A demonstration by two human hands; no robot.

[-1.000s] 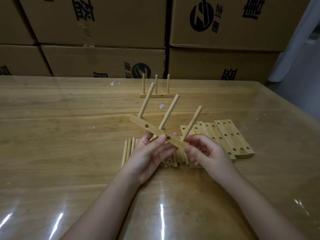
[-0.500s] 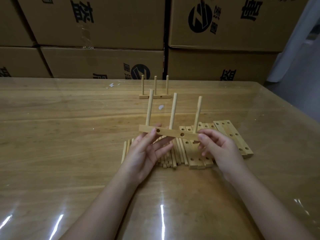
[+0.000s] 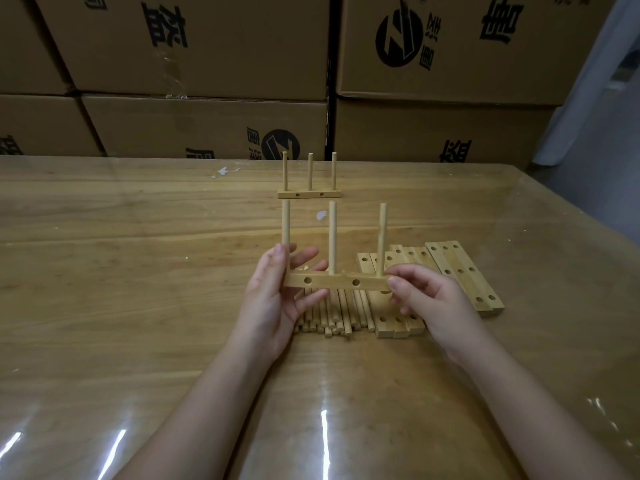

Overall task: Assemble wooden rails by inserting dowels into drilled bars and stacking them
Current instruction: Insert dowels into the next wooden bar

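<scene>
Left hand (image 3: 273, 303) and right hand (image 3: 436, 299) pinch opposite ends of the bar (image 3: 332, 283). Its long axis lies parallel to the bench (image 3: 104, 306) far edge, and the finished rail (image 3: 309, 194) stands directly beyond.

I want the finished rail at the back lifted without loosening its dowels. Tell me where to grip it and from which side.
Grip the far rail by its base bar, pinching the two short ends, coming in low from left and right. Three dowels stand upright from the bar's top, so a grasp from above would likely push on them; the ends are bare.
</scene>
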